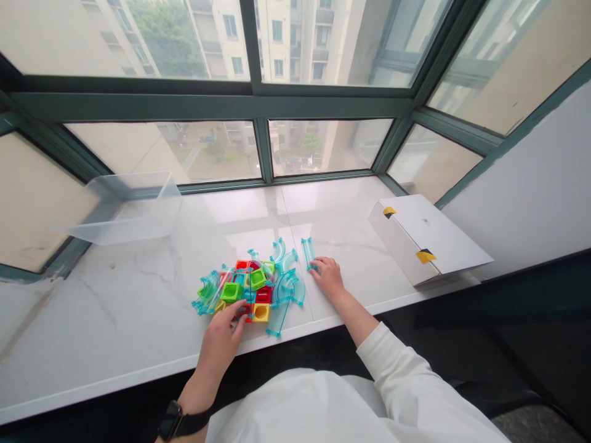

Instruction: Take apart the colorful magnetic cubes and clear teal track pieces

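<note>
A heap of toy marble-run parts lies on the white sill: red, green, yellow and blue blocks [231, 291] with translucent blue track pieces around them. My left hand [220, 335] is at the heap's near edge, thumb and forefinger closed beside a red block. A thin straight blue track piece [250, 284], seen edge-on, crosses over the blocks at those fingertips and appears gripped by them. Right of the heap, my right hand [329, 277] has its fingers on the near end of another straight blue track piece [307, 251], which lies apart from the others. Curved track pieces [290, 284] lie between the hands.
A clear plastic bin [124, 224] stands at the back left of the sill [138, 320]. At the right is a white box [429, 237] with yellow-and-black tabs. Windows with green frames [212, 107] close off the back, and the sill's front edge runs close to my body.
</note>
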### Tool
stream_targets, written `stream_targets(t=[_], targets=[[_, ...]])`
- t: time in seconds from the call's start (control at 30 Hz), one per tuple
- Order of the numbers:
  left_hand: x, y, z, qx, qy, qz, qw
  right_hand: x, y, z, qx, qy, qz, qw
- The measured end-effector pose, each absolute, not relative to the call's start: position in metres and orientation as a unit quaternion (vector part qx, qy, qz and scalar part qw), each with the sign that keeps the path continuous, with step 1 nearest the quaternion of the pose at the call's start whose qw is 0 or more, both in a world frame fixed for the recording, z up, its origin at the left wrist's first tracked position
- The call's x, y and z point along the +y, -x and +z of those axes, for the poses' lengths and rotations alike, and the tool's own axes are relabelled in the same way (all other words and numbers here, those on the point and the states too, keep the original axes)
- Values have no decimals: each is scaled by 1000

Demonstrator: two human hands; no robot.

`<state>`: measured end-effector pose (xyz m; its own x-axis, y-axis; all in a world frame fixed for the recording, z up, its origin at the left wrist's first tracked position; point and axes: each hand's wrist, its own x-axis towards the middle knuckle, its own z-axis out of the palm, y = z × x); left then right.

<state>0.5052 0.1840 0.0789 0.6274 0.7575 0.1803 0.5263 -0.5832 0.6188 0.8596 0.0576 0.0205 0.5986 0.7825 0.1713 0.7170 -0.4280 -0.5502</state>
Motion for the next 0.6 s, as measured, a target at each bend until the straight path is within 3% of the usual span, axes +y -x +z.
stream_targets(t=[0.6], targets=[[164, -506, 107, 357, -841, 248, 321, 55, -864, 7, -437, 838, 37, 325]])
